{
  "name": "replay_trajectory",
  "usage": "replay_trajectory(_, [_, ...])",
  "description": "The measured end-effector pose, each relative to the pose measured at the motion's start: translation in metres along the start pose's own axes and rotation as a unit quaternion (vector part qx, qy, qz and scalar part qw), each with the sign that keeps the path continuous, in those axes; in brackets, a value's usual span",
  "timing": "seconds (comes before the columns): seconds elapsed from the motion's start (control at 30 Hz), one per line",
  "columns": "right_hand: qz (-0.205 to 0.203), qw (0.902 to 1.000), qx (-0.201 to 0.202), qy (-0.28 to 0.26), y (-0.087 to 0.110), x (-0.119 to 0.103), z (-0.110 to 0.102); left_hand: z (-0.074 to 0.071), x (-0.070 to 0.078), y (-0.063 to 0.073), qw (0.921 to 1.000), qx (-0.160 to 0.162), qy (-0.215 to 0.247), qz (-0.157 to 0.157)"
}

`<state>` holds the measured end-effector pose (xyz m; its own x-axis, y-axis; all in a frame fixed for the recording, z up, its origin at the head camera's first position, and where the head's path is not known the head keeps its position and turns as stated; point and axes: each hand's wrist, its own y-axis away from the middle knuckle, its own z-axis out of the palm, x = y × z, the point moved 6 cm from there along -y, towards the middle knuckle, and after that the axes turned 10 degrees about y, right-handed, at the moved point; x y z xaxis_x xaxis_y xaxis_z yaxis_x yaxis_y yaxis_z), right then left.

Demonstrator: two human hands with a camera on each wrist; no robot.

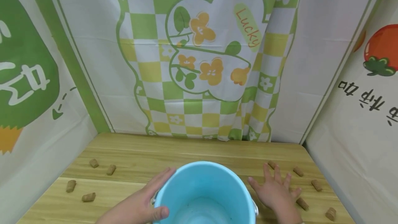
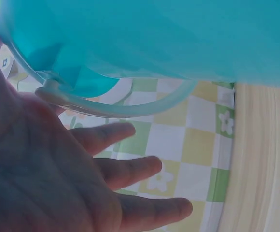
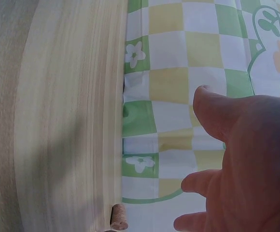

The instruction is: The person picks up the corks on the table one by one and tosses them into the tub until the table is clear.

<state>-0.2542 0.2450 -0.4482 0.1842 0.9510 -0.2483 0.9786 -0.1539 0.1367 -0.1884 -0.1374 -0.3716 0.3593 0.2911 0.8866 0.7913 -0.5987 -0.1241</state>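
Small brown corks (image 1: 88, 197) are scattered on both sides of a light blue bucket (image 1: 205, 184); four are seen at its left and five at its right. The bucket is placed between these two groups, near the person, with its mouth turned upward. Each cork can be judged as very light, firm with a slightly soft surface, dry, and not easily broken. Because of its round side, it may be rolled away by a careless push, so it is best taken at its middle, between thumb and finger. The bucket seems to be made of thin, smooth plastic; it may be slid or tipped easily, and is best steadied at the rim.

The rim is touched by the left hand (image 1: 140, 199): the thumb is laid over the edge, and the fingers are stretched outside, not curled. A pale handle (image 2: 140, 112) is seen beside this hand. Nothing is seen gripped by the right hand (image 1: 275, 191); its fingers are spread apart among the corks, and whether one is touched cannot be told. Everything is carried by a wooden counter (image 1: 130, 151), behind which a checked curtain (image 1: 152, 72) is hung.
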Motion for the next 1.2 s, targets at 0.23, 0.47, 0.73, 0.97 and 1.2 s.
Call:
replay_trajectory(0.23, [0.001, 1.0, -0.002, -0.002, 0.001, 0.001, 0.003, 0.006, -0.002, 0.004, 0.9964, -0.04, 0.074, 0.008])
replay_trajectory(0.47, [0.004, 1.0, -0.004, 0.002, 0.001, 0.0, 0.004, 0.009, -0.006, 0.005, 0.9845, -0.075, 0.156, -0.025])
replay_trajectory(0.73, [0.003, 1.0, -0.007, 0.005, 0.001, 0.001, 0.006, 0.012, -0.009, 0.004, 0.9696, -0.1, 0.218, -0.048])
replay_trajectory(0.97, [0.002, 1.0, -0.003, 0.006, 0.0, 0.001, 0.004, 0.01, -0.006, 0.004, 0.9711, -0.098, 0.217, -0.021])
replay_trajectory(1.2, [-0.009, 0.9999, 0.006, 0.009, 0.001, -0.001, -0.002, 0.01, -0.011, 0.004, 0.9699, -0.107, 0.217, -0.032])
